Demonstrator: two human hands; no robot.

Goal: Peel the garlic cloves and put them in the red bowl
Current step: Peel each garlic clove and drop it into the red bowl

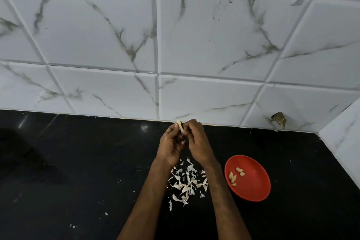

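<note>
Black glossy worktop (78, 161) — pile of garlic skins (186, 181) on it, red bowl (251, 187) just beside.

We find the bowl (255, 185) on the tabletop (87, 171), right of the heap of skins (185, 183), with peeled cloves (234, 176) lying in its left half. Beyond the skins, toward the wall (204, 93) behind, our left hand (171, 146) and right hand (196, 142) together pinch one clove (179, 124) above the tabletop.

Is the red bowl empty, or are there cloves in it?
Not empty: the red bowl holds a few peeled garlic cloves toward its left side, most of it bare.
</note>
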